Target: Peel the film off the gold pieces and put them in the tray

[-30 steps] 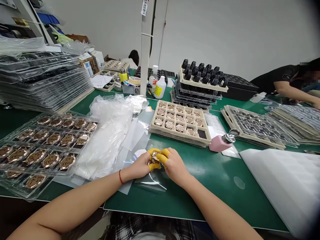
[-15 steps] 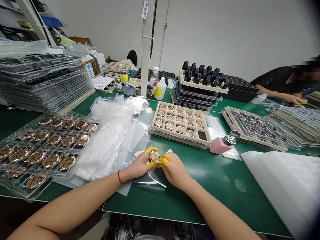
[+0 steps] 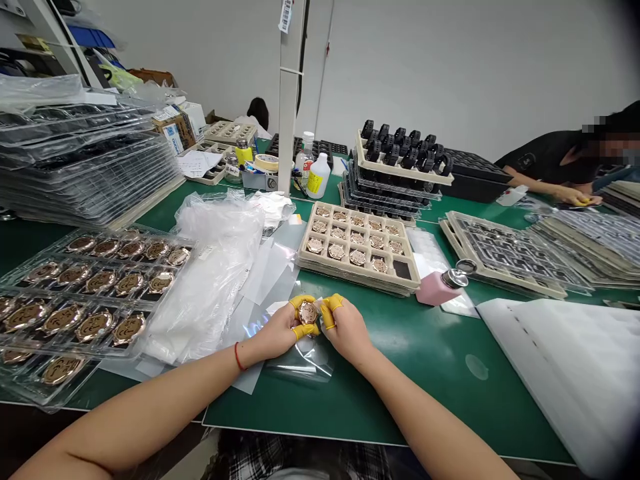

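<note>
My left hand [image 3: 281, 333], with yellow finger cots on its fingertips, grips a rose-gold watch case [image 3: 307, 313] by its rim, printed back facing up. Close beside the case, my right hand [image 3: 349, 331] is closed in a pinch, also in yellow cots. A small pale bit shows at its fingertips, too small to name. Under both hands lies a clear plastic sheet [image 3: 300, 368] on the green table. Beyond them stands a beige compartment tray [image 3: 345, 268] of similar watch cases, with one bare compartment at its near right corner.
At left are a clear blister tray [image 3: 113, 298] of watch cases and crumpled plastic bags [image 3: 200, 287]. A pink pump bottle [image 3: 439, 288] stands right of the beige tray. White foam sheeting [image 3: 565, 360] covers the near right. A co-worker's hand [image 3: 573, 196] works at far right.
My right fingertips have drawn slightly away from the watch case, which has turned a little in my left hand. The view has shifted slightly. The co-worker's hands have moved.
</note>
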